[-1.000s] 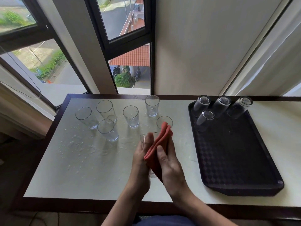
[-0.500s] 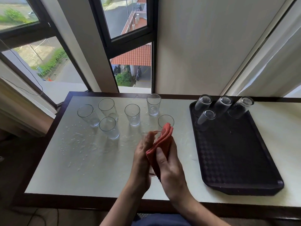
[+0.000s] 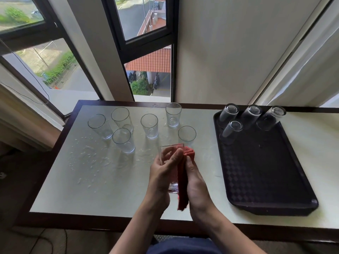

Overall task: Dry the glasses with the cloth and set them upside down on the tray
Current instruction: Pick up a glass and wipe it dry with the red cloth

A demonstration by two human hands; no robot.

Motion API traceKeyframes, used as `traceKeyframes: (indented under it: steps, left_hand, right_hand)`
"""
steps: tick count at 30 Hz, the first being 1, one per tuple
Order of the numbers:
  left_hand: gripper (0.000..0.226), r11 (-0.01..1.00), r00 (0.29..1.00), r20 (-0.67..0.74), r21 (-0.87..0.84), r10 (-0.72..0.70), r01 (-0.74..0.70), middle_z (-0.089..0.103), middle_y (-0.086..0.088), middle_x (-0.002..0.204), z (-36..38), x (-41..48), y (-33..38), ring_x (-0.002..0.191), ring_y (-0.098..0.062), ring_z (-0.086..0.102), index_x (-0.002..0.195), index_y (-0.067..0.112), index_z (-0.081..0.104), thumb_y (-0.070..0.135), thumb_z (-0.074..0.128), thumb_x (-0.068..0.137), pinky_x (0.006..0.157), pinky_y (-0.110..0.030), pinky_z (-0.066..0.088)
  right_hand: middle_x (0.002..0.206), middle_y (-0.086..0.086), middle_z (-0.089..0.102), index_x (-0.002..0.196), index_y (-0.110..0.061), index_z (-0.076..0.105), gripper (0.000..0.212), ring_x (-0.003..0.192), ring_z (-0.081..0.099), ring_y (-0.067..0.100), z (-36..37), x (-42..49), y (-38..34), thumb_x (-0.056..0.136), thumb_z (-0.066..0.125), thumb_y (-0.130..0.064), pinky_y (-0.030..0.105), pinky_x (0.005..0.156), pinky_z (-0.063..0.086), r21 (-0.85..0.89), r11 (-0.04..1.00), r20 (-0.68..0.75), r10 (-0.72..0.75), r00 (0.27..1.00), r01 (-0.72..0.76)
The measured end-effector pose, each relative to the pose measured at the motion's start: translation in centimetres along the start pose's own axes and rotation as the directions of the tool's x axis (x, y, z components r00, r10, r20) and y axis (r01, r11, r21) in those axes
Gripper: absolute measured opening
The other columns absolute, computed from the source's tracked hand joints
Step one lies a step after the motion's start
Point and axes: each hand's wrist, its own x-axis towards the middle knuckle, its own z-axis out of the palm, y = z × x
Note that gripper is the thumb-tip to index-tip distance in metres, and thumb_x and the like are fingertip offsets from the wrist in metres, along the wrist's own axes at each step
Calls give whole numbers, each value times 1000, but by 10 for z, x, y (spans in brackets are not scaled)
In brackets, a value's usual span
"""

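My left hand grips a clear glass held above the table, mouth pointing away from me. My right hand presses a red cloth against the glass's right side, fingers curled round the cloth. Several clear glasses stand upright on the wet white table at the back left. The dark tray lies at the right, with several glasses upside down at its far end.
Water drops spot the table's left part. A window and a cream wall rise right behind the table. The table's dark front edge runs close to my body.
The cloth has slid down the glass's right side, so the rim now shows above it. Both hands shifted slightly around the glass.
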Motion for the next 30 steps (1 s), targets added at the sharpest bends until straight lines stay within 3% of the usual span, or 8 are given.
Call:
traceKeyframes:
  steps: [6,8,12,16,21,23,26,30]
  left_hand:
    - [67,997,988,-147,-65,-50,41,73,-22,111,-1,0,-5,99,-32,73,113,9,67,27,97,56,94,-44,57]
    - [61,997,990,-136,-70,-25,16,74,-17,100,-2,-1,-5,84,-24,73,107,9,67,24,95,55,78,-35,60]
    - [78,996,990,-112,9,85,-85,76,-7,95,-1,-6,-4,80,-24,69,119,11,64,28,87,46,51,-21,52]
    - [73,930,960,-44,266,276,-255,76,0,105,-1,-10,-19,96,-15,74,112,28,65,41,94,46,79,-26,58]
    - [74,704,876,67,568,477,-427,69,13,110,-1,-5,-20,105,2,65,123,26,61,52,83,58,83,-19,53]
    - [72,678,862,83,582,500,-449,70,12,109,-4,-3,-18,106,0,66,121,26,61,54,82,59,87,-15,49]
    - [72,661,834,113,556,540,-504,70,2,111,-11,-2,-17,105,-9,68,124,23,62,47,86,59,88,-19,52]
    - [70,537,798,249,627,549,-565,65,1,103,-18,-5,-13,97,-7,66,123,32,63,44,85,57,83,-12,51]
  right_hand:
    - [130,18,64,130,-6,63,53,119,62,30,0,13,0,98,46,-46,42,93,55,415,842,41,360,932,-344]
    - [136,19,59,133,-7,60,57,126,57,33,-5,19,-3,97,49,-49,46,96,53,476,783,83,412,907,-399]
    - [116,20,70,118,-7,70,58,96,67,35,-15,23,-10,89,48,-53,41,81,51,476,783,55,427,903,-399]
    - [119,25,68,117,-4,71,60,95,70,38,-23,22,-11,87,54,-53,49,83,57,542,738,27,462,887,-401]
    - [95,22,75,90,1,76,51,77,75,32,-26,14,-3,97,46,-39,36,68,60,470,779,7,467,884,-415]
    - [99,23,74,107,3,71,48,82,72,33,-28,13,2,100,42,-36,39,75,55,400,838,-81,435,897,-371]
    - [94,20,73,115,2,65,42,80,67,32,-38,14,0,99,44,-30,40,75,50,352,906,-160,306,938,-235]
    - [91,22,63,96,-4,70,37,76,56,31,-49,-1,-27,79,61,-35,39,68,42,237,968,-60,103,993,-86]
